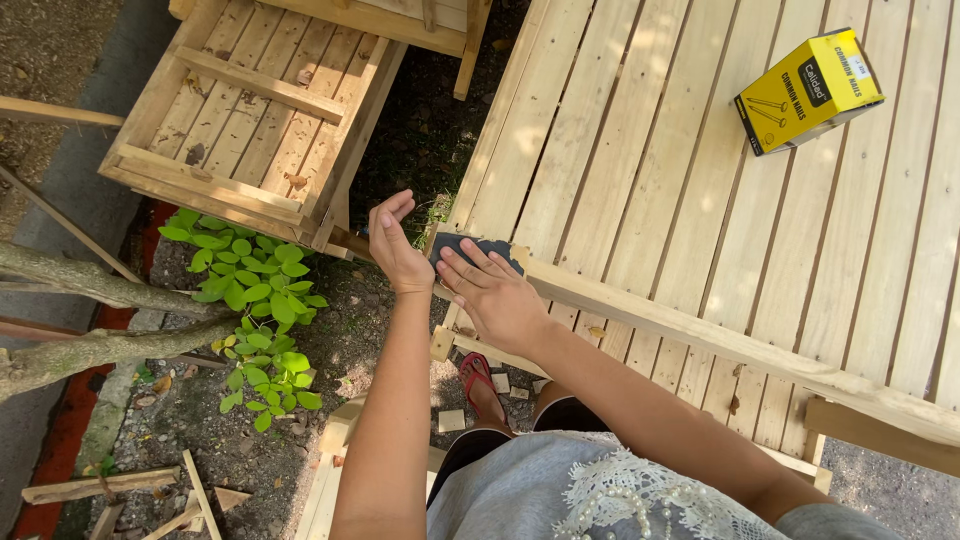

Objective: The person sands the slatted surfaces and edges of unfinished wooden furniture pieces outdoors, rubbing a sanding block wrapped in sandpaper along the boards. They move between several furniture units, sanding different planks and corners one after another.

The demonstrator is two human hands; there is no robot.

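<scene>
Nearest the camera is the person's grey top with white lace trim (pixel 610 495), and from it both bare arms reach forward to the near corner of a pale slatted wooden panel (pixel 700 180). The right hand (pixel 495 292) lies flat, fingers spread and pressing a dark sheet of sandpaper (pixel 462 246) onto the end of the raised rail (pixel 700 330) that crosses the slats; it grips nothing, only pushes down. The left hand (pixel 393 243) hovers just beside that corner, fingers loosely curled and open, holding nothing. To sand well here, I judge the palm should keep even pressure, stroke along the grain of the rail, and let the free hand steady the panel's edge so the paper does not slip off the corner. A yellow box of nails (pixel 808 90) sits well apart on the slats; a red sandal (pixel 478 375) shows on the ground below.
</scene>
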